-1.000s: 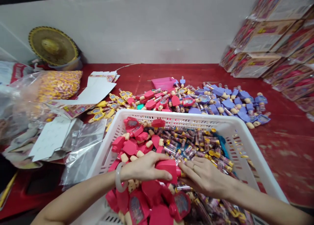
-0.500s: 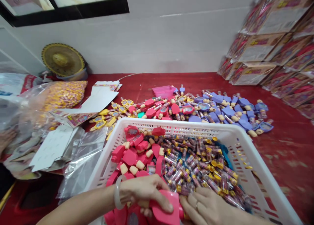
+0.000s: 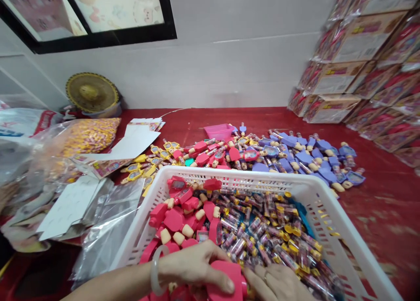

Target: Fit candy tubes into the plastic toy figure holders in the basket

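red bench (image 3: 387, 204), white slatted basket (image 3: 229, 175) under both hands: left hand (image 3: 193, 266) clasps a pink plastic toy (image 3: 226, 279); right hand (image 3: 275, 283), fingers pressed together, touches its end.

The view has tipped up, showing more of the window (image 3: 88, 12) at the top. The left hand (image 3: 193, 266) and right hand (image 3: 275, 283) have drawn back toward the near side of the basket (image 3: 229, 175), the right now cut by the frame's bottom edge, and the pink toy (image 3: 226, 280) has come down with them.
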Demonstrator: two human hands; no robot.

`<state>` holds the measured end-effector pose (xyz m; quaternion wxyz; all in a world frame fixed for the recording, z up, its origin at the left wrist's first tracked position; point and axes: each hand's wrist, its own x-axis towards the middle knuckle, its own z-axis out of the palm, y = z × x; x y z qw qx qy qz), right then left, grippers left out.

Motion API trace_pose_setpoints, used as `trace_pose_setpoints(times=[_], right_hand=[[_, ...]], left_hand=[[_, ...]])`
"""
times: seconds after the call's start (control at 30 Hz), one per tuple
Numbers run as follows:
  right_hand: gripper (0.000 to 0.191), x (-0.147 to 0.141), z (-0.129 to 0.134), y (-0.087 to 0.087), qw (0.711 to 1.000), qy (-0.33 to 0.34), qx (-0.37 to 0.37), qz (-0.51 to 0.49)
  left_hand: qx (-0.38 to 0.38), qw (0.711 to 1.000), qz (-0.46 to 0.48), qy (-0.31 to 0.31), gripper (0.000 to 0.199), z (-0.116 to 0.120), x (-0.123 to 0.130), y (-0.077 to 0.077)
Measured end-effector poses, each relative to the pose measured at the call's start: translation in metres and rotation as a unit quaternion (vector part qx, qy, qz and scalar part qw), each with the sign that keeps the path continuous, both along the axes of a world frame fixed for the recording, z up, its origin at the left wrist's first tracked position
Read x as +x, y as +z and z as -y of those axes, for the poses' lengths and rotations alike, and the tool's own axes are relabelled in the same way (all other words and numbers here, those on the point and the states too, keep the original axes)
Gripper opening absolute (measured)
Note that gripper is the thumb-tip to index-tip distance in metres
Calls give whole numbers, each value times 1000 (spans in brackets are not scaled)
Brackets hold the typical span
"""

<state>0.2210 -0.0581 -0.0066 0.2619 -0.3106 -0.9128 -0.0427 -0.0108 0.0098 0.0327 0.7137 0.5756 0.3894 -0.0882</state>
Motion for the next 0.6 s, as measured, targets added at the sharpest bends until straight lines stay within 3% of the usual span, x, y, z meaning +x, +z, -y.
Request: trace_pose_setpoints(times=[0.07,0.17,0.23,0.27,0.37,0.47,0.53,0.6], right_hand=[[26,1,-6,1,996,-16,-87,-22],[18,3,-21,5,946,-44,-319,-24],[12,5,-30,2,907,-53,-417,-10],[10,6,-34,-3,907,-62,-417,3],[25,8,-38,-29,956,-105,-259,84],[32,7,-36,-51,977,-117,-90,155],[23,6,-32,-57,978,-108,-58,171],[17,4,-27,-57,975,-98,-77,183]], left_hand=[[158,987,10,-27,48,0,0,0],[392,915,2,-93,47,-2,1,-6],[457,881,-1,-123,46,-4,3,-12],[464,877,-3,-121,45,-6,3,-16],[406,913,-13,-44,44,-12,5,-26],[188,982,-8,-2,51,-13,6,-37],[73,997,4,-13,53,-9,7,-41],[72,997,22,-12,51,0,7,-42]])
